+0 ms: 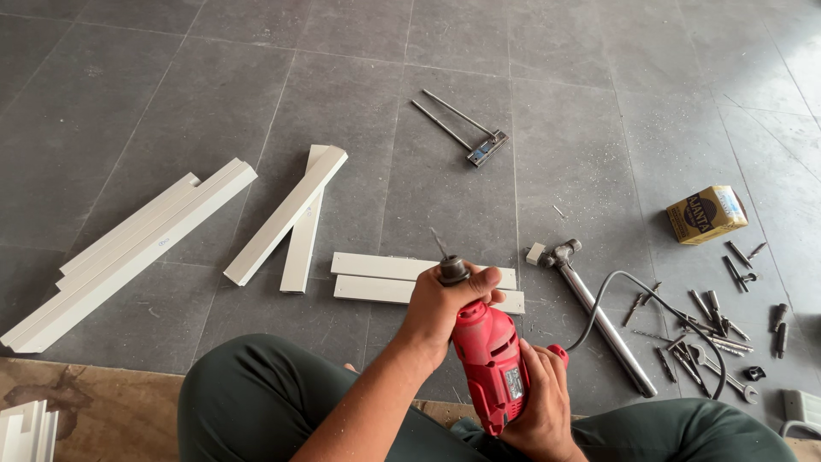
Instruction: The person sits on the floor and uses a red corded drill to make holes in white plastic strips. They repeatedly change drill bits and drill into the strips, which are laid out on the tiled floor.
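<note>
Hands both clenched on red electric drill [489, 359] at six o'clock above grey tiled floor [171, 103], left [445, 304] around chuck [452, 270], right [537, 402] around grip, white profile strips [402, 279] just beyond at twelve.

The left hand [445, 304] hides the front of the red drill [492, 364]. The right hand [539, 402] covers its handle. A grey thing [802, 409] is cut off at the right edge. White pieces [27, 430] are cut off bottom left.
</note>
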